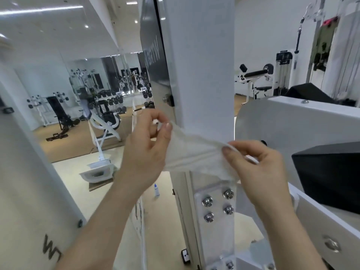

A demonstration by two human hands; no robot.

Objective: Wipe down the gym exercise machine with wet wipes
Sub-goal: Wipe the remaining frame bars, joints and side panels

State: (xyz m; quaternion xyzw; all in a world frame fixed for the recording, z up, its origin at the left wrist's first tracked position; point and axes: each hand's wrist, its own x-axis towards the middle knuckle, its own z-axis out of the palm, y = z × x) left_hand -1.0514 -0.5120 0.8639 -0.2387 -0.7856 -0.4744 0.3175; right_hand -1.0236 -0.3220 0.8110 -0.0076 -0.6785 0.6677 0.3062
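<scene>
Both hands [145,147] pinch thin crumpled wet wipe [194,152], white metal upright [202,65] behind

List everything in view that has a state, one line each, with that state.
wet wipe, stretched out between both hands, in front of the post.
left hand, pinches the wipe's upper left end.
right hand, pinches the wipe's right end.
white post, upright, neither hand on it.
black pad, at the right, untouched.
</scene>
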